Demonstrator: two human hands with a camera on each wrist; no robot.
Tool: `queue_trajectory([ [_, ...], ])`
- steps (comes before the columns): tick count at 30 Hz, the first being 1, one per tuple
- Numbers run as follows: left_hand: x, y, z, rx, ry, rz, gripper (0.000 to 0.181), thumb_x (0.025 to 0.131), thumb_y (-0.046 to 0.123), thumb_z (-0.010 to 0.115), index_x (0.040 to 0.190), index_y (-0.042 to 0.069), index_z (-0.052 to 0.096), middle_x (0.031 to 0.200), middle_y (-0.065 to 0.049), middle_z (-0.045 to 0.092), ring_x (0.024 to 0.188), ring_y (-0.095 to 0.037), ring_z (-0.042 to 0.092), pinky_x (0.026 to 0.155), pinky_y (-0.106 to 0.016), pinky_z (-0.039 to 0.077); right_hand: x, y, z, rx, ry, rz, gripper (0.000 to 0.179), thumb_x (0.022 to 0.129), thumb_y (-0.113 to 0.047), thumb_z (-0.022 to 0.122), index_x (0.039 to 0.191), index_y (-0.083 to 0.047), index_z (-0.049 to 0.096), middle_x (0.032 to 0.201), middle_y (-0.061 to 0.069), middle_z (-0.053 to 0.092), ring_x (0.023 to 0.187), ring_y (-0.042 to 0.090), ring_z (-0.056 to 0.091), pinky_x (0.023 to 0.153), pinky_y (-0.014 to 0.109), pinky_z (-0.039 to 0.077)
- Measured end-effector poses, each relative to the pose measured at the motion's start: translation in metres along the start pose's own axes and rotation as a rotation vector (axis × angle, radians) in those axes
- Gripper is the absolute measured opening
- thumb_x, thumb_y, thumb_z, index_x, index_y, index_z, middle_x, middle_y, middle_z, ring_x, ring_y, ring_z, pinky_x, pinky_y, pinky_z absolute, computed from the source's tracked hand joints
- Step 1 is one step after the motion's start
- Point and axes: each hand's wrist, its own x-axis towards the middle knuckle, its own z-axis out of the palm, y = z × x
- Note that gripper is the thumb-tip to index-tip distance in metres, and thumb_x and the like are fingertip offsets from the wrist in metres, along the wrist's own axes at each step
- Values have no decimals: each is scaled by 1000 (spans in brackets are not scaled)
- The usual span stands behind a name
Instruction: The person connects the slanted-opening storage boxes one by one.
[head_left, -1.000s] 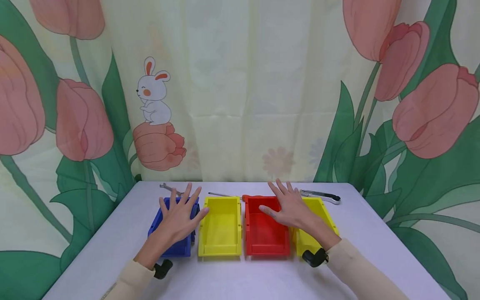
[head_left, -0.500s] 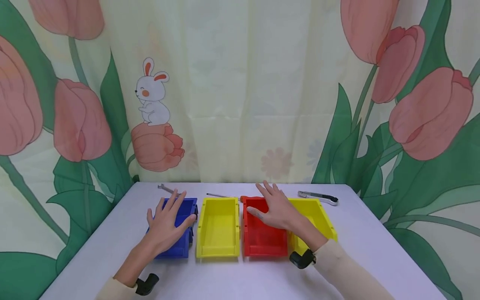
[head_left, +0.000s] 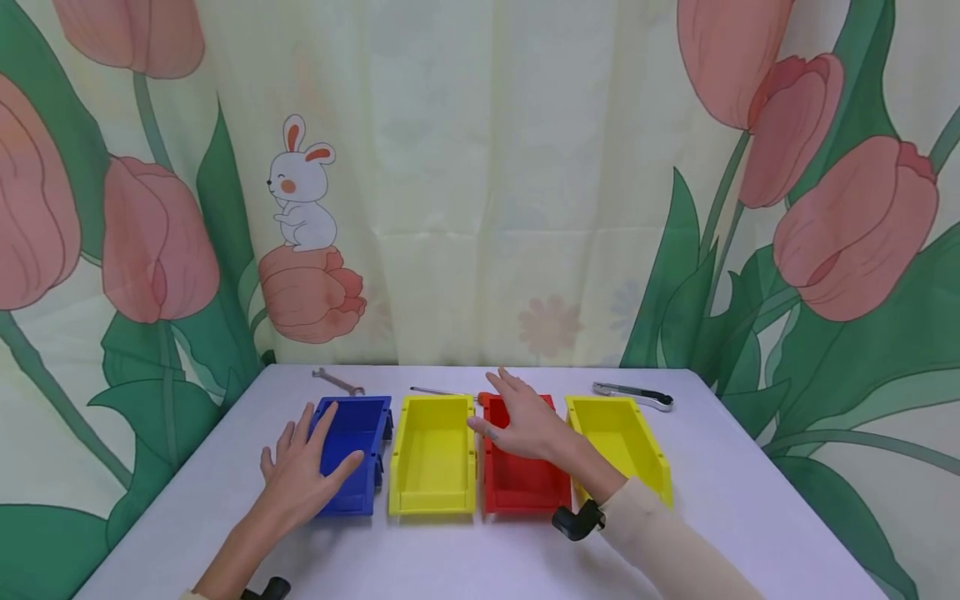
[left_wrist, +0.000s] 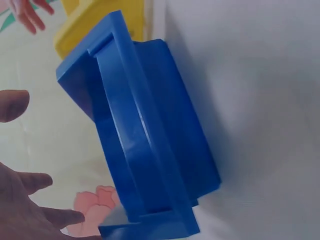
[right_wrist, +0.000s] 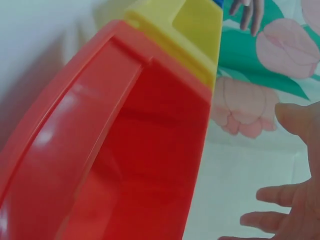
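Observation:
My left hand [head_left: 298, 477] hovers over the left side of the blue bin [head_left: 351, 467], fingers spread and holding nothing. In the left wrist view its thumb and fingers stand apart from the bin's front wall. Above the red bin [head_left: 527, 487] is my right hand [head_left: 525, 423], fingers extended and nothing in them. The right wrist view has the red bin close up, with the fingers off to its side. Between these two stands a yellow bin [head_left: 432, 454]; another yellow bin [head_left: 618, 437] is at the right, partly behind the right forearm.
Behind the bins lie a wrench [head_left: 337, 382] at left, a screwdriver [head_left: 442, 391] with an orange-red handle in the middle, and a black-and-silver tool [head_left: 633, 395] at right. All rest on the white table [head_left: 450, 558]. A tulip-patterned curtain [head_left: 450, 167] hangs behind the table.
My left hand has moved left and toward me, uncovering more of the blue bin. The right hand has shifted left over the red bin, showing more of the right yellow bin.

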Motion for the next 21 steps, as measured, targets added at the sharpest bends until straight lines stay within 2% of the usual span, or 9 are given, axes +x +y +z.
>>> queue_trajectory([
  [4, 0, -6, 2, 2, -37, -40, 100, 98, 63, 60, 170, 10, 16, 175, -33, 1, 154, -66, 14, 119, -89, 9, 1, -7, 2, 42, -11, -3, 92, 92, -58, 74, 167, -19, 35, 175, 9, 32, 159, 35, 38, 115, 64, 50],
  [9, -1, -16, 2, -38, -76, -56, 104, 98, 63, 62, 170, 6, 13, 173, -38, 0, 153, -69, 16, 117, -88, 22, 4, -14, 5, 110, -26, -3, 91, 92, -56, 75, 166, -20, 36, 172, 9, 39, 157, 33, 41, 117, 63, 50],
  [15, -2, -21, 7, -121, -98, -79, 109, 98, 58, 66, 170, 3, 6, 172, -38, -7, 154, -69, 9, 118, -84, 22, 6, -21, 9, 221, -54, -30, 83, 94, -47, 76, 163, -15, 41, 162, 12, 50, 145, 33, 53, 112, 57, 56],
  [21, -6, -24, 10, -161, -102, -89, 111, 98, 57, 67, 169, 0, 5, 172, -39, -7, 155, -67, 9, 119, -82, 23, 10, -29, 17, 282, -79, -11, 79, 96, -39, 76, 161, -11, 42, 161, 17, 51, 136, 37, 59, 104, 53, 61],
])
